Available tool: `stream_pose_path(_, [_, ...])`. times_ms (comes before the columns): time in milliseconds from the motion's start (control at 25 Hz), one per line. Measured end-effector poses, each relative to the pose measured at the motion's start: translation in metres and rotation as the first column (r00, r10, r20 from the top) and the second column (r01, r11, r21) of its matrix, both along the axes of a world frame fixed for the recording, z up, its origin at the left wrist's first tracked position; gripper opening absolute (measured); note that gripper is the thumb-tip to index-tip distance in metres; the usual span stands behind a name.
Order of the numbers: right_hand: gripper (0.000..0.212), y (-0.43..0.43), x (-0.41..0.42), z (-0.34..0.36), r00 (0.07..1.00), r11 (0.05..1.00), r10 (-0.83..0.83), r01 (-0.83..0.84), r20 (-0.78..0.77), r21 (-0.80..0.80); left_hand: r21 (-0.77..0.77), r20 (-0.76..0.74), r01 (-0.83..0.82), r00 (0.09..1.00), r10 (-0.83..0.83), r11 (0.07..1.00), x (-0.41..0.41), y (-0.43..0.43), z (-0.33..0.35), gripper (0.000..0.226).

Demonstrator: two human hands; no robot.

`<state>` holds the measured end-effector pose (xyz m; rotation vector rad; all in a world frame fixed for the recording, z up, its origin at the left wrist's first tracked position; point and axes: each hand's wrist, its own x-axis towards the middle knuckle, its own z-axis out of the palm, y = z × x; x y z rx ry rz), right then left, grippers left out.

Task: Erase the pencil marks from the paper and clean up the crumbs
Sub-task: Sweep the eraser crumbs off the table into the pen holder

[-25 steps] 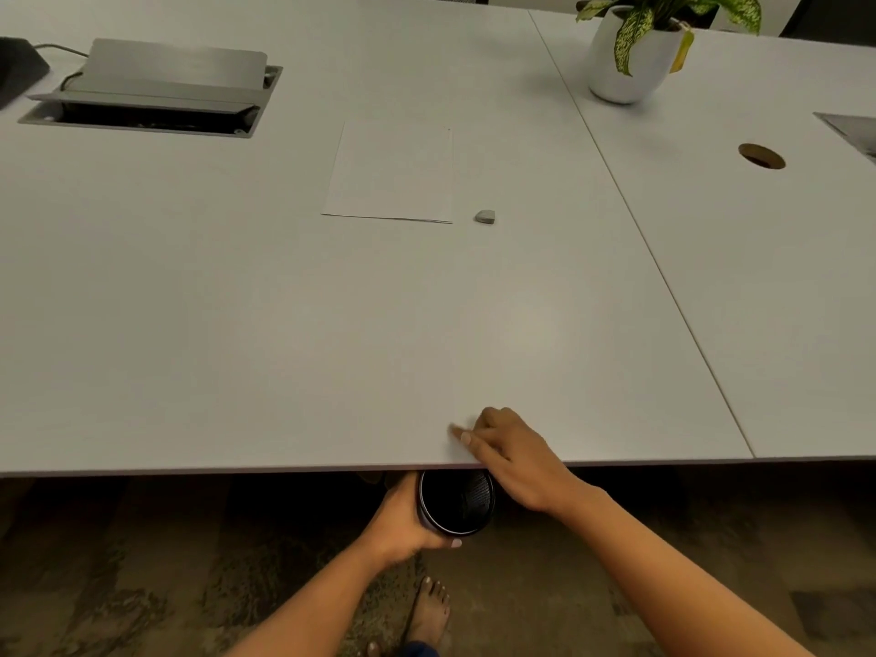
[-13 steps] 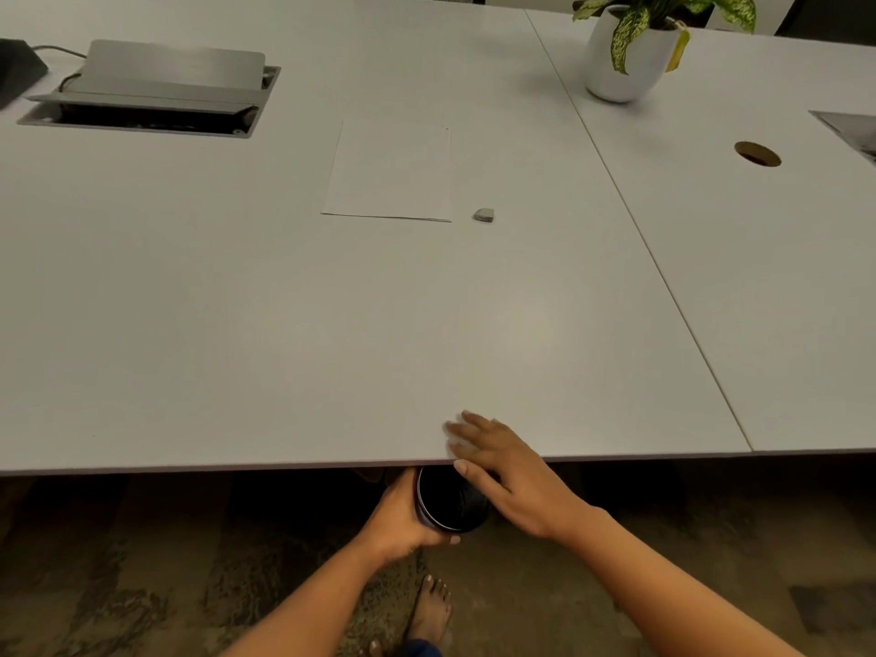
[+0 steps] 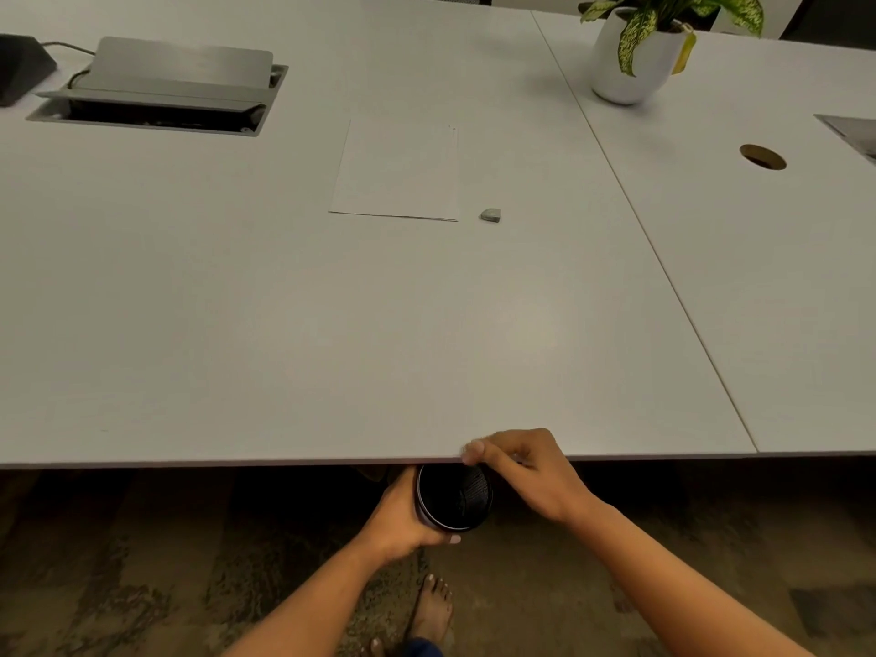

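A white sheet of paper (image 3: pixel 397 172) lies flat on the white table (image 3: pixel 237 301), far from me, with faint marks near its top right corner. A small grey eraser (image 3: pixel 490 214) rests just right of the sheet's lower corner. My left hand (image 3: pixel 403 516) grips a black round container (image 3: pixel 454 497) just below the table's near edge, its opening tilted towards me. My right hand (image 3: pixel 524 469) rests at that edge right above the container, fingers curled together. No crumbs are visible.
An open metal cable box (image 3: pixel 161 87) sits at the back left, with a dark device (image 3: pixel 21 68) beside it. A potted plant (image 3: pixel 637 54) stands at the back right, near a round cable hole (image 3: pixel 762 156). My bare foot (image 3: pixel 433 609) stands on carpet below.
My right hand spread its fingers flat at the table edge, then curled them again over the container's mouth. The left hand and container stayed in place.
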<state>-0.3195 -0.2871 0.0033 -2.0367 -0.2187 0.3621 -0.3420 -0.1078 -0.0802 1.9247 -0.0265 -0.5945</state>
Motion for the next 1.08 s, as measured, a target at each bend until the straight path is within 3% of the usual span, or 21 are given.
stream_pose_path(80, [0.032,-0.001,0.007,0.001,0.997,0.996,-0.072,0.074,0.032,-0.042,-0.002,-0.005,-0.002,1.0,0.002,1.0,0.0,0.0,0.0,0.092])
stream_pose_path(240, [0.044,0.015,0.008,-0.009,0.981,0.95,0.193,-0.192,-0.018,-0.245,-0.003,-0.016,0.007,1.0,-0.007,1.0,-0.001,0.0,-0.005,0.09])
stream_pose_path(320, [0.038,0.021,0.002,-0.007,0.982,0.976,0.183,-0.187,-0.045,-0.113,0.006,-0.022,0.011,1.0,-0.011,1.0,0.0,0.0,-0.007,0.09])
stream_pose_path(400, [0.037,0.025,0.006,0.002,0.998,0.999,0.014,-0.011,-0.068,0.042,0.018,-0.027,0.008,1.0,-0.008,1.0,0.0,0.0,-0.006,0.093])
stream_pose_path(520, [0.025,0.024,0.03,0.006,0.982,0.983,-0.177,0.179,0.064,-0.032,0.009,-0.024,-0.007,1.0,0.007,1.0,0.0,0.0,-0.005,0.098])
stream_pose_path(720, [0.033,0.022,0.026,-0.001,0.993,0.978,0.113,-0.118,-0.036,-0.17,-0.007,-0.01,0.007,1.0,-0.007,1.0,-0.003,0.002,-0.007,0.093])
stream_pose_path(880, [0.035,0.011,-0.005,0.0,0.998,0.99,0.055,-0.06,-0.044,-0.128,-0.022,-0.003,0.022,1.0,-0.022,1.0,-0.006,0.004,-0.004,0.091])
stream_pose_path(1080, [0.02,0.007,-0.018,-0.007,0.999,0.991,0.044,-0.047,-0.029,-0.124,-0.068,-0.006,0.035,0.999,-0.035,0.997,-0.016,0.003,-0.004,0.096])
